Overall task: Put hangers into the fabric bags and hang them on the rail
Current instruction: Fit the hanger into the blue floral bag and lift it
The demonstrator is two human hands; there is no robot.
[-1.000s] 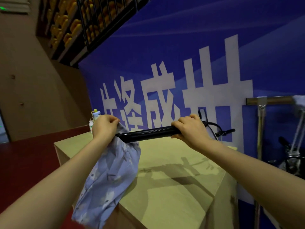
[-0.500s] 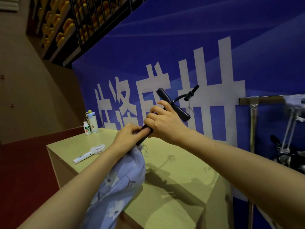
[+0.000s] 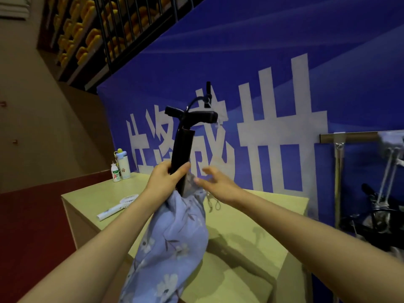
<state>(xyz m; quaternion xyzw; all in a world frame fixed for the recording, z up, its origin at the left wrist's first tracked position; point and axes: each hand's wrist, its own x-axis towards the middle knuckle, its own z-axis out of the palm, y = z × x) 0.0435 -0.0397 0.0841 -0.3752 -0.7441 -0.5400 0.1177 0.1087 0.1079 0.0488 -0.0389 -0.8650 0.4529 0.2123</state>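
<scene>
A black hanger (image 3: pixel 183 145) stands nearly upright, its lower end inside the mouth of a light blue flowered fabric bag (image 3: pixel 172 241) that hangs down over the table. My left hand (image 3: pixel 167 179) grips the hanger's shaft together with the bag's top edge. My right hand (image 3: pixel 215 182) hovers just right of the bag's mouth with fingers apart, holding nothing. The hanger's hook (image 3: pixel 206 92) points up. A metal rail (image 3: pixel 358 136) on a post runs at the right.
A light wooden table (image 3: pixel 258 226) lies below my hands, with a white hand fan (image 3: pixel 119 207) and two bottles (image 3: pixel 120 166) at its far left. Behind stands a blue banner (image 3: pixel 262 62). Dark hangers and white ones (image 3: pixel 380 206) hang under the rail.
The hanger swung from level to nearly upright and slid further into the bag. My right hand let go of it and opened; my left hand now holds the shaft.
</scene>
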